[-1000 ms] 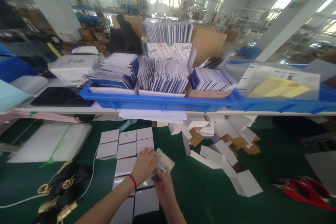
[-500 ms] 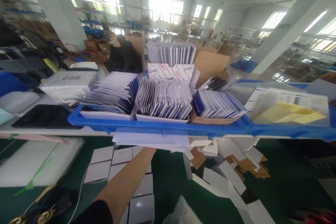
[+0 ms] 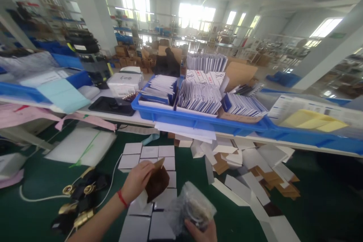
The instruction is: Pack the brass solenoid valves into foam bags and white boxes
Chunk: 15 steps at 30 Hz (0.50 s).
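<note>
My left hand (image 3: 138, 179), with a red cord at the wrist, is closed on a small carton (image 3: 157, 184). Its open end faces right and shows a brown inside, with a flap standing up. My right hand (image 3: 202, 231), at the bottom edge, grips a clear plastic bag (image 3: 195, 206). Something pale and rounded lies inside the bag, too blurred to name. Under the carton are several closed white boxes (image 3: 137, 225) in rows on the green table surface (image 3: 195, 170).
Loose white and brown cartons (image 3: 241, 189) are heaped on the right. A blue tray (image 3: 184, 119) on the shelf above bears packed white envelopes or leaflets (image 3: 200, 96). On the left lie black and gold parts (image 3: 85, 189) and a stack of foam sheets (image 3: 82, 145).
My left hand has come back from under the shelf and now holds an open carton. My right hand has come into view with the plastic bag. The view has swung left.
</note>
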Each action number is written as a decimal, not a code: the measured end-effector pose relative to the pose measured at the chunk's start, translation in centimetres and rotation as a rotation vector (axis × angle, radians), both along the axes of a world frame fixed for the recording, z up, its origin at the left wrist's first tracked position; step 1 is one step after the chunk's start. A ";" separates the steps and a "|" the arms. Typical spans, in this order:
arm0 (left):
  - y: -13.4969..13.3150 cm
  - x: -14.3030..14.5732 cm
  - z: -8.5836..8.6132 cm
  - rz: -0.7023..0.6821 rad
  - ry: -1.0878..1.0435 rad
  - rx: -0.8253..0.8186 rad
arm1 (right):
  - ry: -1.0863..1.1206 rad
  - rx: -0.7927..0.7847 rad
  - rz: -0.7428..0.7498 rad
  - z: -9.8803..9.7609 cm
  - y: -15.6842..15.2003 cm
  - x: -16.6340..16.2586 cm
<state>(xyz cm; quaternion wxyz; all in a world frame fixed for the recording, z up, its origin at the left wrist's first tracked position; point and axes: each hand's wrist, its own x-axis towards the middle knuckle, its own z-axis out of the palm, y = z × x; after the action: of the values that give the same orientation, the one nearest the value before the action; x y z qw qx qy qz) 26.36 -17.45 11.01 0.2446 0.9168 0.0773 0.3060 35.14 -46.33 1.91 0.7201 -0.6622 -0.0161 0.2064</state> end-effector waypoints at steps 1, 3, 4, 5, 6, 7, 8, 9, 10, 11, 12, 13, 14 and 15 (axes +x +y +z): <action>-0.7 -1.2 -0.2 -0.038 0.028 0.070 | -0.073 0.015 0.010 1.1 1.1 -0.7; -1.8 -3.1 -0.7 -0.081 0.073 0.102 | -0.359 0.062 0.075 3.0 3.3 -2.2; -2.3 -4.0 -0.9 -0.091 0.085 0.087 | -0.557 0.071 0.113 3.7 4.2 -3.0; -2.7 -4.7 -1.0 -0.096 0.089 0.062 | -0.753 0.064 0.164 4.0 5.0 -3.7; -2.9 -5.4 -1.1 -0.101 0.090 0.038 | -0.934 0.045 0.217 4.0 5.6 -4.3; -3.1 -6.0 -1.2 -0.106 0.088 0.015 | -1.087 0.019 0.272 3.7 6.0 -4.8; -3.2 -6.7 -1.3 -0.110 0.084 -0.004 | -1.203 -0.018 0.332 3.3 6.3 -5.2; -3.3 -7.3 -1.3 -0.109 0.081 -0.022 | -1.288 -0.072 0.387 2.7 6.6 -5.5; -3.3 -7.9 -1.4 -0.106 0.081 -0.038 | -1.349 -0.134 0.439 2.2 6.8 -5.8; -3.4 -8.4 -1.5 -0.103 0.085 -0.048 | -1.382 -0.206 0.498 1.9 7.1 -6.0; -3.4 -8.9 -1.5 -0.105 0.097 -0.053 | -1.383 -0.291 0.569 1.7 7.4 -6.3; -3.5 -9.3 -1.6 -0.110 0.113 -0.051 | -1.362 -0.376 0.647 1.8 7.9 -6.5; -3.5 -9.6 -1.7 -0.121 0.131 -0.045 | -1.328 -0.448 0.720 2.1 8.4 -6.8; -3.5 -9.9 -1.8 -0.132 0.144 -0.035 | -1.296 -0.499 0.782 2.6 9.0 -7.0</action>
<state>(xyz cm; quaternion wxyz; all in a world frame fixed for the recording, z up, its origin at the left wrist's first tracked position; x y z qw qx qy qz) 16.44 -20.98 9.26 0.2741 0.9351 0.0397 0.2212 28.12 -37.28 4.54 0.2731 -0.7386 -0.6162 0.0157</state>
